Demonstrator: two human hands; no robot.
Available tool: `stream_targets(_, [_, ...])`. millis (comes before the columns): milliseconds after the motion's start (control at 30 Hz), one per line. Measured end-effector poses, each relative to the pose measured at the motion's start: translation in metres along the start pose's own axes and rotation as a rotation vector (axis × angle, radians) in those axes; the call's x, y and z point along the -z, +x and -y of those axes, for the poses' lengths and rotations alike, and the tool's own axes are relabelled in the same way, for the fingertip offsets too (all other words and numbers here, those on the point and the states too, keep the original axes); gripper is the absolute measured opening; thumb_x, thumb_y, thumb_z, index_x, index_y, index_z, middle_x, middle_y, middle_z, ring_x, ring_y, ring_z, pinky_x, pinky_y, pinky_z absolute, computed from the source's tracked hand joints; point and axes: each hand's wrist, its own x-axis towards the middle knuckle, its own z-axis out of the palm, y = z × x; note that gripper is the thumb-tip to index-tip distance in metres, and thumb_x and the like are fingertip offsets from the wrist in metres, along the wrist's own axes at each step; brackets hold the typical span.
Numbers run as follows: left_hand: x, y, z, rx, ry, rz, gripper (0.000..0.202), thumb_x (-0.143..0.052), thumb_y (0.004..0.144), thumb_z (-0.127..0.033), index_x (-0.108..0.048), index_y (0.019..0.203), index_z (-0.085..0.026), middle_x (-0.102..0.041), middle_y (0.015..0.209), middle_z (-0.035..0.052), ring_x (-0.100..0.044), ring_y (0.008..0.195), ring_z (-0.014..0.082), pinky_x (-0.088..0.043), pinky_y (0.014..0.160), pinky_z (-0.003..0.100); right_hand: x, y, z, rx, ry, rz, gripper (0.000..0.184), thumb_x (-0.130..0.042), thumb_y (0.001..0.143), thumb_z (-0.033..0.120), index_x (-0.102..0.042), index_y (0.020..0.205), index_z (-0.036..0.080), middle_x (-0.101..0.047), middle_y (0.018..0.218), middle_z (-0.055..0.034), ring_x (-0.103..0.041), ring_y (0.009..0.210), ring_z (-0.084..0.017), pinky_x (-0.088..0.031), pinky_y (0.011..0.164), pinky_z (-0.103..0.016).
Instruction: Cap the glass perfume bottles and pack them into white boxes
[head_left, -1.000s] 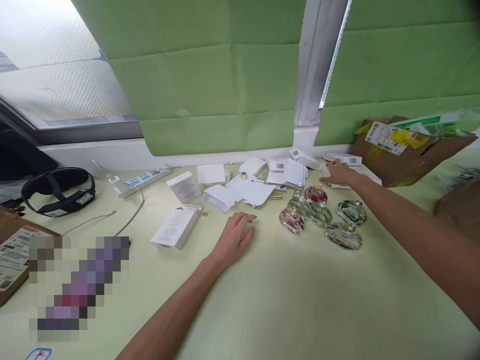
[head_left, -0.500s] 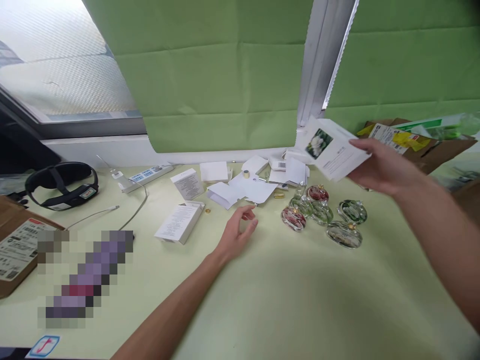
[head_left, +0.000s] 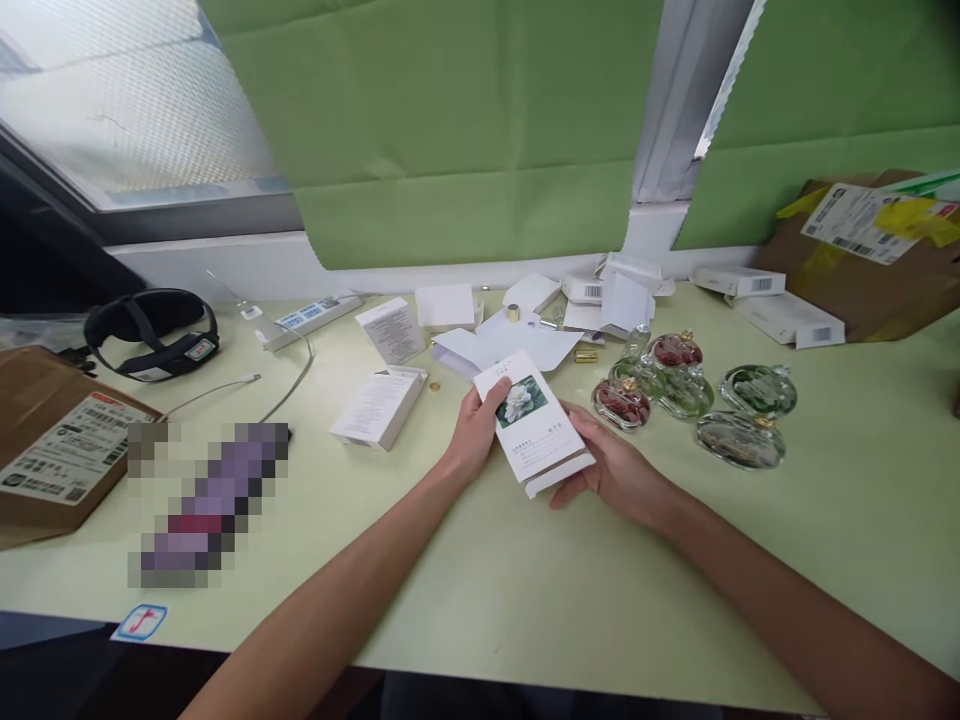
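Between my two hands, over the middle of the table, is a white paper box (head_left: pixel 534 432) with a white flower picture and an open flap at its near end. My left hand (head_left: pixel 480 425) grips its left edge, thumb on top. My right hand (head_left: pixel 611 460) closes on its lower right edge, some fingers underneath. To the right of it lie several glass perfume bottles (head_left: pixel 679 390), holding red and green contents, with gold-coloured necks. Beyond the box are unfolded white papers (head_left: pixel 517 335) and a small gold cap (head_left: pixel 513 312). A gold cylinder (head_left: pixel 585 356) lies nearby.
Two printed white boxes, one upright (head_left: pixel 390 330) and one lying (head_left: pixel 379 408), are at left. A power strip (head_left: pixel 315 318), a black headset (head_left: pixel 150 340), a blurred purple object (head_left: pixel 217 500) and a cardboard box (head_left: pixel 67 450) are farther left. Another carton (head_left: pixel 862 260) stands back right.
My right hand has brought the white box from the back right to the middle. My left hand, free before, now holds it too. The view has shifted slightly, showing the table's front edge.
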Motion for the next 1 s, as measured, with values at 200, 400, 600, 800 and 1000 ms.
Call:
stream_targets(200, [-0.003, 0.005, -0.004, 0.017, 0.011, -0.009, 0.041, -0.077, 0.076, -0.049, -0.066, 0.094, -0.014, -0.076, 0.088, 0.0067, -0.072, 0.081, 0.0230, -0.055, 0.077, 0.034, 0.007, -0.008, 0.004, 0.117, -0.262, 0.133, 0.083, -0.065, 0.092, 0.036, -0.011, 0.153, 0.049, -0.052, 0.142, -0.0052, -0.065, 0.107, -0.023, -0.064, 0.079, -0.045])
stream_targets(400, [-0.001, 0.005, -0.005, 0.034, -0.025, 0.015, 0.036, -0.076, 0.078, -0.044, -0.066, 0.095, -0.015, -0.076, 0.088, 0.0059, -0.072, 0.085, 0.0234, -0.055, 0.078, 0.034, 0.015, -0.008, 0.007, 0.115, -0.315, 0.228, 0.073, -0.065, 0.093, 0.030, -0.022, 0.151, 0.042, -0.056, 0.138, -0.0070, -0.066, 0.108, -0.022, -0.062, 0.084, -0.043])
stream_targets(600, [0.000, 0.003, -0.007, 0.045, -0.043, -0.033, 0.034, -0.076, 0.077, -0.044, -0.065, 0.091, -0.015, -0.075, 0.084, 0.0046, -0.072, 0.079, 0.0225, -0.056, 0.076, 0.034, 0.019, -0.004, 0.004, 0.102, -0.332, 0.209, 0.073, -0.068, 0.090, 0.029, -0.026, 0.149, 0.041, -0.062, 0.131, -0.0073, -0.069, 0.105, -0.023, -0.061, 0.083, -0.043])
stream_targets(800, [0.000, 0.002, -0.005, 0.029, -0.021, 0.000, 0.034, -0.075, 0.079, -0.045, -0.066, 0.090, -0.015, -0.075, 0.085, 0.0052, -0.072, 0.083, 0.0241, -0.056, 0.077, 0.035, 0.018, -0.004, 0.002, 0.088, -0.368, 0.181, 0.062, -0.069, 0.089, 0.030, -0.033, 0.139, 0.039, -0.066, 0.119, -0.0047, -0.068, 0.100, -0.021, -0.061, 0.079, -0.041])
stream_targets(1000, [0.003, 0.002, -0.002, 0.001, 0.009, 0.006, 0.038, -0.074, 0.079, -0.048, -0.067, 0.097, -0.016, -0.076, 0.089, 0.0061, -0.072, 0.088, 0.0250, -0.055, 0.080, 0.035, 0.018, -0.004, 0.003, 0.090, -0.405, 0.194, 0.049, -0.065, 0.092, 0.032, -0.038, 0.132, 0.038, -0.065, 0.119, -0.0040, -0.066, 0.100, -0.019, -0.061, 0.079, -0.040])
